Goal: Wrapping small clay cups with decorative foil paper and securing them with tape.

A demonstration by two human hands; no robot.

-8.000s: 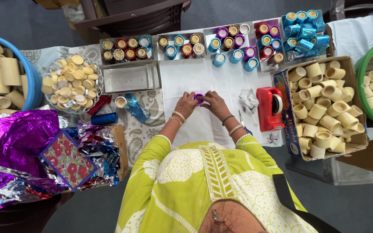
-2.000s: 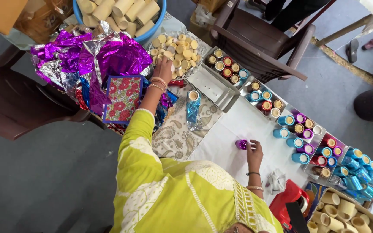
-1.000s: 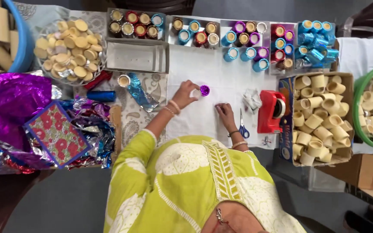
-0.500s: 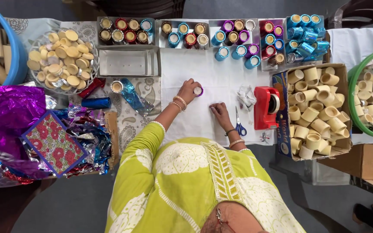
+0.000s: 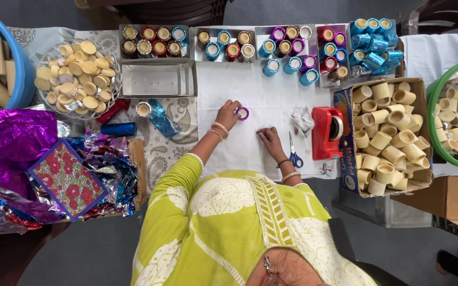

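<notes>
Since a moment ago my left hand [image 5: 228, 114] moved little, gripping 1 purple cup [image 5: 243, 113]; right hand [image 5: 269, 140] rests open on the desk [image 5: 250, 85].

The fingers of the left hand [image 5: 228, 113] cover part of the small purple-wrapped cup [image 5: 243, 112]. Under the right hand [image 5: 267, 139], fingertips pressed to the white sheet [image 5: 250, 92], anything held is too small to tell

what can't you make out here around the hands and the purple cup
Head view only:
- Left hand covers part of the purple foil cup; its grip is unclear.
- Right hand lies palm down; anything beneath is hidden.
- Scissors too small for detail.
- Blue tub cut off at the left edge.
</notes>
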